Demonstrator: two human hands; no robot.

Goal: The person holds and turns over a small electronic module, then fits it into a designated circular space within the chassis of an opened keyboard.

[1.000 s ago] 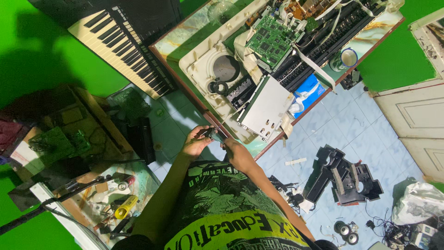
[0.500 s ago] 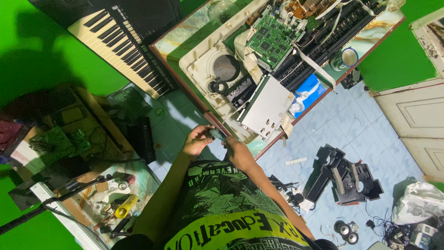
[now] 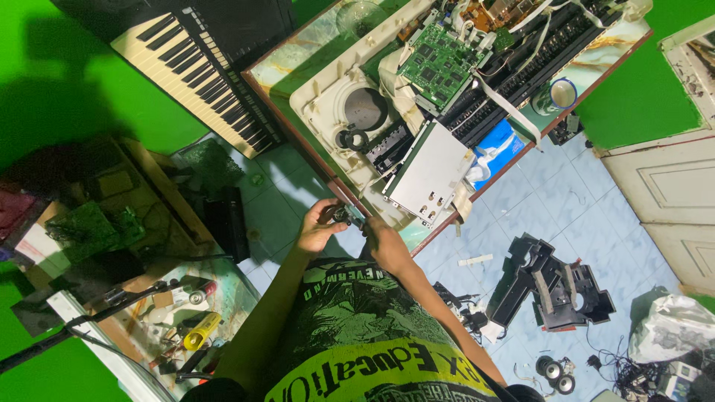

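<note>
My left hand (image 3: 319, 226) and my right hand (image 3: 386, 244) meet in front of my chest, just below the near edge of the table (image 3: 283, 63). Between them they grip a small dark part (image 3: 346, 216); its shape is too small to make out. On the table right above lies an opened cream keyboard casing (image 3: 328, 100) with a round speaker hole. In the casing I see a green circuit board (image 3: 439, 63), black key contact rows (image 3: 521, 67) and a grey metal plate (image 3: 428, 173).
A black and white keyboard (image 3: 201, 71) leans at the upper left. A low glass shelf with tools and a yellow item (image 3: 197, 331) is at the lower left. Black plastic parts (image 3: 551, 286), small speakers (image 3: 555, 370) and cables lie on the blue tiled floor at the right.
My hands stay together on the small part, with only slight finger movement. The view has barely shifted.
</note>
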